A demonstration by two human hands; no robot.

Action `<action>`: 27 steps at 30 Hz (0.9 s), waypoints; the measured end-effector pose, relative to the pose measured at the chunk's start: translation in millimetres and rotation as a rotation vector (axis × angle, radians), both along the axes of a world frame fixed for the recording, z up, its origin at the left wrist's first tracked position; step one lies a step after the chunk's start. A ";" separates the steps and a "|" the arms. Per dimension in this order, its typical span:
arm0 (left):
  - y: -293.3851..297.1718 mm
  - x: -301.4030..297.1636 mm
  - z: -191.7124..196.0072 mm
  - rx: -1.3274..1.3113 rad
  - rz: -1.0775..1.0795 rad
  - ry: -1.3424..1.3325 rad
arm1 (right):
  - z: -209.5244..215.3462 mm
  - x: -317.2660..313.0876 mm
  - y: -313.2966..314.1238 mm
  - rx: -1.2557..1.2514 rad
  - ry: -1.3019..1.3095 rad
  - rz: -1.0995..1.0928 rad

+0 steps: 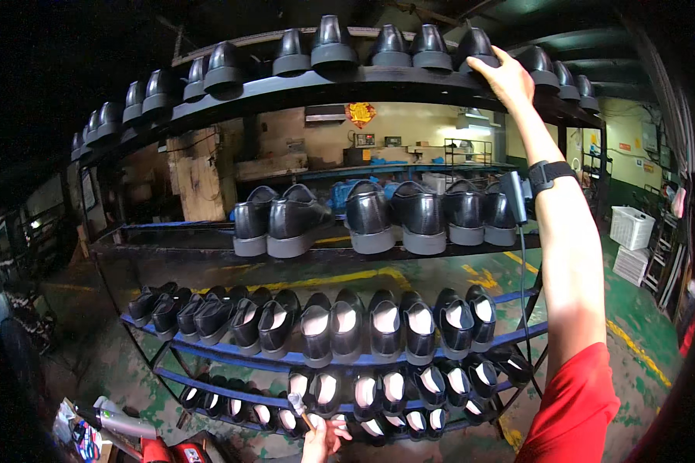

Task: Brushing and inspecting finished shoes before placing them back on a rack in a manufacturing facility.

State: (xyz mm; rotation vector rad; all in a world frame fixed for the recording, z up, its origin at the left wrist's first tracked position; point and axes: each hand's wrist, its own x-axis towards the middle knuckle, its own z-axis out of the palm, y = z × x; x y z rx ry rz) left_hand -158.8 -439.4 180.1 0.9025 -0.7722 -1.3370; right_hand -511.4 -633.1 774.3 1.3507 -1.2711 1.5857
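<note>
My right hand reaches up to the top shelf, with thumb and fingers closed round the heel of a black leather shoe. The shoe stands heel toward me in a row of similar shoes. Low in the view, my left hand grips a small brush with a thin wooden handle and a pale tip. The brush points up in front of the lower shoe rows. A black strap circles my right wrist.
A multi-level rack carries black shoes on its middle shelf and more on blue lower rails. A dark cable hangs beside my right arm. A red and grey machine stands at lower left. White crates are at far right.
</note>
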 end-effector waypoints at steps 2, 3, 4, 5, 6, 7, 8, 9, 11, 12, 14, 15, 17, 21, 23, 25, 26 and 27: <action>1.2 4.0 -4.4 -0.022 0.008 -0.079 | -1.3 0.2 1.1 -0.001 0.002 -0.034; 5.0 4.5 2.2 0.009 -0.003 -0.091 | -1.4 -1.0 2.2 0.022 -0.014 -0.053; 11.4 6.9 9.7 0.023 -0.041 -0.049 | -0.8 -2.5 3.6 0.046 -0.028 -0.071; 13.0 9.3 8.3 0.004 -0.089 -0.082 | 0.8 -7.8 5.5 0.032 -0.021 -0.066; 11.0 11.5 4.7 -0.010 -0.139 -0.116 | 0.8 -13.4 5.2 0.022 -0.016 -0.064; 8.5 13.6 2.6 -0.021 -0.166 -0.092 | 1.4 -12.8 3.7 0.027 -0.030 -0.079; 10.4 13.4 11.3 0.013 -0.163 -0.084 | 2.0 -11.3 3.2 0.032 -0.043 -0.095; 8.6 13.4 10.6 0.016 -0.169 -0.095 | 1.9 -12.1 7.9 0.039 -0.047 -0.116; 6.0 11.9 10.2 0.036 -0.152 -0.093 | 6.4 -19.2 -2.1 0.039 -0.026 -0.102; 4.2 9.8 10.2 0.044 -0.159 -0.081 | 9.6 -28.4 -2.5 0.025 -0.010 -0.096; 4.1 8.7 8.9 0.037 -0.159 -0.068 | 6.6 -12.3 -10.6 0.049 -0.024 -0.067; 4.0 7.6 7.7 0.040 -0.158 -0.057 | 8.7 -8.6 -13.9 0.057 -0.022 -0.070; 4.0 4.5 12.7 0.035 -0.153 -0.091 | 12.5 -8.9 -15.8 0.071 -0.019 -0.095; 6.4 2.4 27.5 0.034 -0.203 -0.132 | 14.7 -44.9 6.9 -0.023 -0.102 -0.170; 9.6 2.2 25.1 0.021 -0.165 -0.126 | -0.8 -44.0 27.3 -0.091 -0.135 -0.160; 15.2 6.4 13.1 0.011 -0.102 -0.112 | -31.4 -29.8 59.2 -0.260 -0.167 -0.082; 20.6 12.6 3.4 0.015 -0.075 -0.101 | -49.0 -15.1 68.6 -0.360 -0.158 -0.012; 21.8 13.4 5.7 0.017 -0.088 -0.106 | -72.6 -8.4 91.3 -0.456 -0.164 0.091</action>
